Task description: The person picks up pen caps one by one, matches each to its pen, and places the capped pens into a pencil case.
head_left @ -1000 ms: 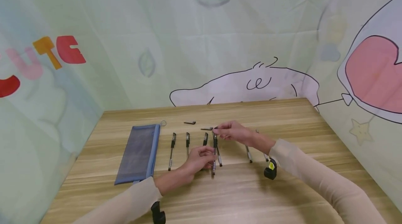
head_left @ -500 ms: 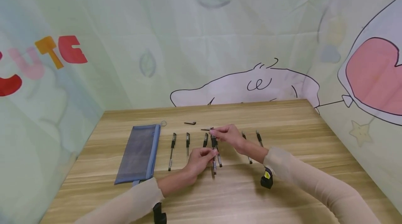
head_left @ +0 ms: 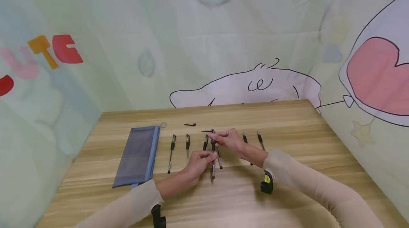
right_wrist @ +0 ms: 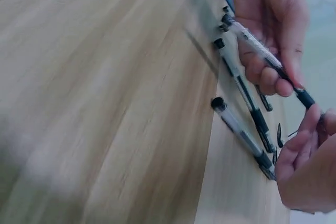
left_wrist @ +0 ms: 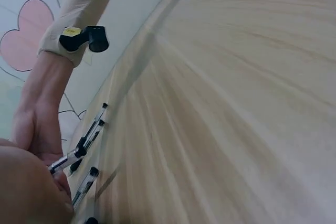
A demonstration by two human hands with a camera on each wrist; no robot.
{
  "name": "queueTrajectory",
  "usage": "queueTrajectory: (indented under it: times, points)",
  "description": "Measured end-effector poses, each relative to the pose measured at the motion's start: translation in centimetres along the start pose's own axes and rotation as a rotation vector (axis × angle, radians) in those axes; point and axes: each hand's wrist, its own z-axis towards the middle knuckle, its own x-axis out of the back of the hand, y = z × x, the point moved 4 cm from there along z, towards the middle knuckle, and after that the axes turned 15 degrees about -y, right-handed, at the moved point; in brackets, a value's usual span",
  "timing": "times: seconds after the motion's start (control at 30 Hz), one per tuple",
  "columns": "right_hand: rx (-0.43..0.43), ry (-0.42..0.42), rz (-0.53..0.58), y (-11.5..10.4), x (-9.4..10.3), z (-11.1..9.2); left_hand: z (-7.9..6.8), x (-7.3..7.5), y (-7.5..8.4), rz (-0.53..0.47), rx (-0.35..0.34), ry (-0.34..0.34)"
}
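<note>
A black gel pen (head_left: pixel 213 169) is held above the table in both hands, nearly in line with the view and clear of the wood. My left hand (head_left: pixel 198 164) pinches its clear barrel between thumb and fingers. At the far end, my right hand (head_left: pixel 229 139) pinches the pen's dark upper part; whether a cap sits there is hidden by the fingers. In the right wrist view the pen (right_wrist: pixel 257 45) slants down from the left hand (right_wrist: pixel 275 30) to the right fingertips. Two loose black pen caps (head_left: pixel 190 124) lie behind the hands, one right beside the right fingertips.
Left of the hands lie capped pens (head_left: pixel 171 153), standing in a row with others. More pens (head_left: pixel 260 141) lie right, partly under the right forearm. A blue mesh zip pouch (head_left: pixel 137 157) lies at the left. Patterned cloth walls (head_left: pixel 153 36) border the wooden table (head_left: pixel 230 196).
The left hand's fingers have closed in on the barrel. My right hand has come slightly lower and to the left along the pen's upper end. The head view has shifted slightly.
</note>
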Motion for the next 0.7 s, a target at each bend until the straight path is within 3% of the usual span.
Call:
queueTrajectory:
  times: [0.17,0.3,0.5,0.7]
  points:
    - [0.040,-0.090,0.089,-0.4,0.2,0.2,0.5,0.5,0.6,0.003,0.015,0.011]
    - [0.066,-0.134,0.063,-1.1,0.5,0.1,0.9,0.7,1.2,0.012,0.017,0.008]
    - [0.009,-0.143,0.017,-0.6,0.8,-0.3,0.8,0.6,0.6,0.002,0.044,-0.019]
    - [-0.032,-0.105,0.005,0.2,1.5,-0.6,0.6,0.4,0.5,-0.059,0.021,-0.030]
